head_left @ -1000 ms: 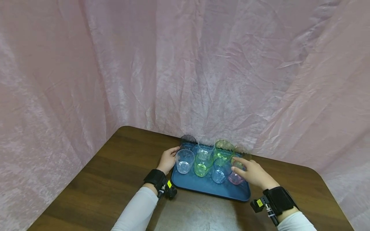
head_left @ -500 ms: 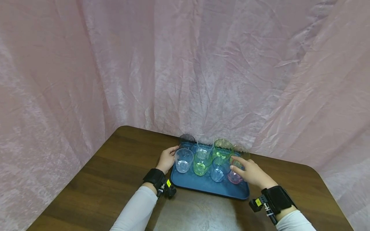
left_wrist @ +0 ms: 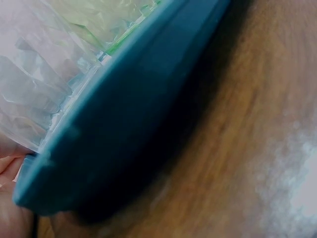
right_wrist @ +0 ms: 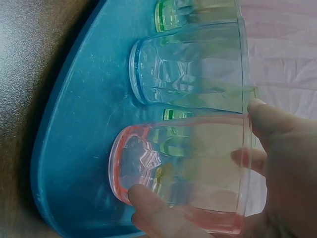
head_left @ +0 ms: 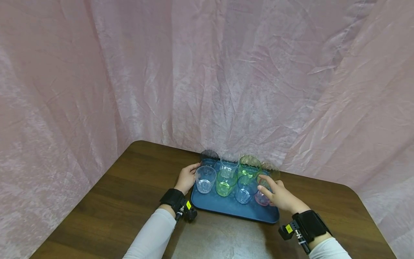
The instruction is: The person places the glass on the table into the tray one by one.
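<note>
A blue tray (head_left: 233, 210) carries two rows of see-through tumblers. My left hand (head_left: 186, 180) grips the tray's left edge, right beside a clear tumbler (head_left: 205, 181); in the left wrist view part of the hand shows at the tray's corner, the rest out of frame. At the tray's right end my right hand (head_left: 283, 196) holds a pink tumbler (right_wrist: 148, 153). In the right wrist view its fingers lie around that tumbler, one fingertip at the rim, another low near the base. A blue tumbler (head_left: 244, 190) and a green tumbler (head_left: 225, 185) stand between the hands.
Along the back row are a dark grey tumbler (head_left: 209, 157), a clear tumbler (head_left: 229, 158), a larger green tumbler (head_left: 250, 164) and a brownish tumbler (head_left: 271, 169). Wooden tabletop (head_left: 136, 183) surrounds the tray. A pink curtain (head_left: 200, 79) hangs behind the table.
The fingers of my right hand have curled slightly more beside the pink tumbler. The left hand, the tray and the other tumblers look the same, apart from a small shift of the view.
</note>
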A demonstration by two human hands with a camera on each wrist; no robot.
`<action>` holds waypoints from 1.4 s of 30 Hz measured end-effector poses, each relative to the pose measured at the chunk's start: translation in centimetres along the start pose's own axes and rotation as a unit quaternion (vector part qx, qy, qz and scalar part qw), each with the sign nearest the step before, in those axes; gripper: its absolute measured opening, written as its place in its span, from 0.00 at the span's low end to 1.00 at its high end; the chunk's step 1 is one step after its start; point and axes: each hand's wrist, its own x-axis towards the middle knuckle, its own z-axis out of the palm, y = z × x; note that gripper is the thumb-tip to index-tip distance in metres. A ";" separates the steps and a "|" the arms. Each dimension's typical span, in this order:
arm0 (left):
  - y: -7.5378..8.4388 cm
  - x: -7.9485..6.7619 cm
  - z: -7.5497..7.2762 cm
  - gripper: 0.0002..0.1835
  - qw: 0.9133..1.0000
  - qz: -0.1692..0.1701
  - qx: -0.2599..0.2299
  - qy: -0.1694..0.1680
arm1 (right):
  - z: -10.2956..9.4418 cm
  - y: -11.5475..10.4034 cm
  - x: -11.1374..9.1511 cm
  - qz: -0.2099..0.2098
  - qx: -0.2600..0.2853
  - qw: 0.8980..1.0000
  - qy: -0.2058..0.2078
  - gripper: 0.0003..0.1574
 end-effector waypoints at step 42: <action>-0.2 0.0 -0.1 0.21 1.000 -0.020 -0.017 -0.008 | -0.7 0.4 -0.8 -0.053 -0.085 0.994 0.033 0.37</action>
